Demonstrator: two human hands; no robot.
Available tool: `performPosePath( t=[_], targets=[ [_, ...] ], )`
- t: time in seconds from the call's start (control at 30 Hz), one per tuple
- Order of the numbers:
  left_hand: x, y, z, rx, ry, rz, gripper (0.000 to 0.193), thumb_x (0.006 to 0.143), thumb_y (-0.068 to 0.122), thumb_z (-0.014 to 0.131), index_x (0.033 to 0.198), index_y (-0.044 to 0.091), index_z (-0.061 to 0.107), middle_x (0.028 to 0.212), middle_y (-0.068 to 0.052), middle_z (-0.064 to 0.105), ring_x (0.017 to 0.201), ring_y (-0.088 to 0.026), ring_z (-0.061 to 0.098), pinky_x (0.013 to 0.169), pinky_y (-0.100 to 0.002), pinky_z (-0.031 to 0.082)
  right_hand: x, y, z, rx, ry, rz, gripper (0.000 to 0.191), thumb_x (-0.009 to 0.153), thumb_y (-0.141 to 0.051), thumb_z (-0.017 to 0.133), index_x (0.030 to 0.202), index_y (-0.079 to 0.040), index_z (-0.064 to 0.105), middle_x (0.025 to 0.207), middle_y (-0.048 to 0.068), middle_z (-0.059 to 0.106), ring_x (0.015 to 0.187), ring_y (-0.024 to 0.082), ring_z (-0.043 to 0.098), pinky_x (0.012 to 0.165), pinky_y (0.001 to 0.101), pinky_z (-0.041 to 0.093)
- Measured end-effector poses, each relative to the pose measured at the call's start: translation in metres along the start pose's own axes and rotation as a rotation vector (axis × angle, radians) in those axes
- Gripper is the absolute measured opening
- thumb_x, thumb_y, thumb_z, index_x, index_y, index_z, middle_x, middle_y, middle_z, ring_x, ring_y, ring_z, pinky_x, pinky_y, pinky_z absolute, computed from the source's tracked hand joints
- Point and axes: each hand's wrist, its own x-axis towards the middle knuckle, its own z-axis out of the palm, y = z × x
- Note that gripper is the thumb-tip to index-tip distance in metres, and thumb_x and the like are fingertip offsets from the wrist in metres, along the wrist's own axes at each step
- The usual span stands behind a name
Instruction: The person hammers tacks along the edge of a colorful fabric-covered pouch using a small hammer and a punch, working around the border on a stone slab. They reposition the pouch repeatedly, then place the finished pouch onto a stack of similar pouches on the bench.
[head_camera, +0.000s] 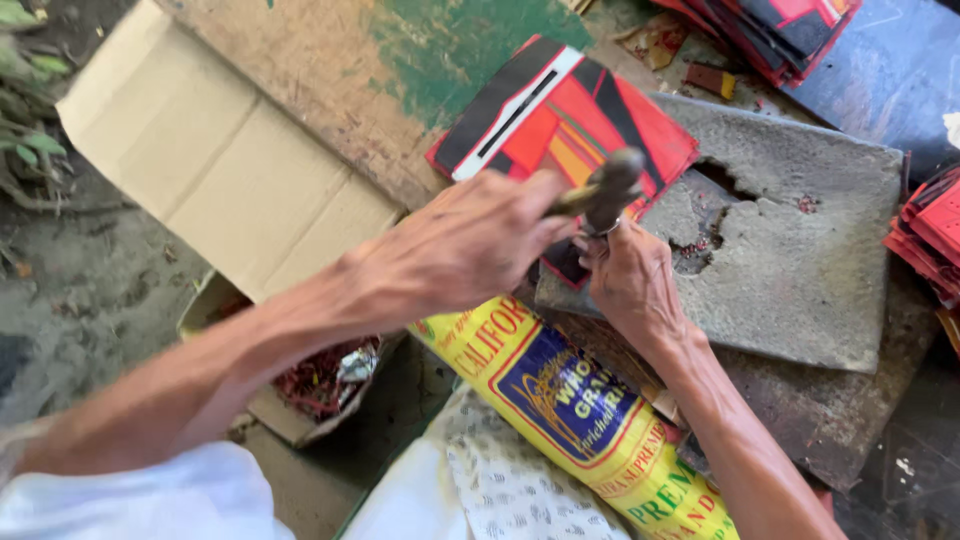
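We see the left hand (465, 250) gripping a hammer (600, 190) above the grey stone slab (800, 260). The right hand (630, 280) pinches the red-and-black card stack (560, 115) on the slab's left edge. A yellow sack (560, 400) lies below the slab, a cardboard flap (210, 150) to its left.

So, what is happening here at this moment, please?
A person is working over a grey, cracked stone slab. The left hand grips a small metal-headed hammer. The right hand pinches something small, hidden by the fingers, at the slab's edge under the hammer head. A stack of red and black printed cards lies partly on the slab. A yellow printed sack lies below the hands.
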Motion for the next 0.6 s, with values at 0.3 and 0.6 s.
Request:
performPosePath(
  t=[0.3, 0.6],
  targets=[
    [-0.015, -0.062, 0.115, -0.479, 0.571, -0.367, 0.033, 0.092, 0.03, 0.079, 0.095, 0.005, 0.058, 0.072, -0.004, 0.062, 0.065, -0.016, 0.062, 0.06, -0.037, 0.052, -0.01, 0.014, 0.011, 0.941, 0.239, 0.38, 0.02, 0.11, -0.02, 0.056, 0.107, -0.002, 0.049, 0.097, 0.01, 0.063, 0.089, 0.022, 0.072, 0.083, 0.0425, 0.069],
    [0.019, -0.104, 0.133, -0.582, 0.628, -0.252, 0.035, 0.083, 0.017, 0.086, 0.098, 0.005, 0.057, 0.082, -0.001, 0.052, 0.076, -0.013, 0.051, 0.071, -0.033, 0.05, -0.016, 0.02, -0.013, 0.834, 0.05, 0.262, 0.014, 0.108, -0.014, 0.056, 0.106, -0.001, 0.053, 0.105, 0.015, 0.07, 0.1, 0.026, 0.074, 0.088, 0.0438, 0.067]
  ],
)
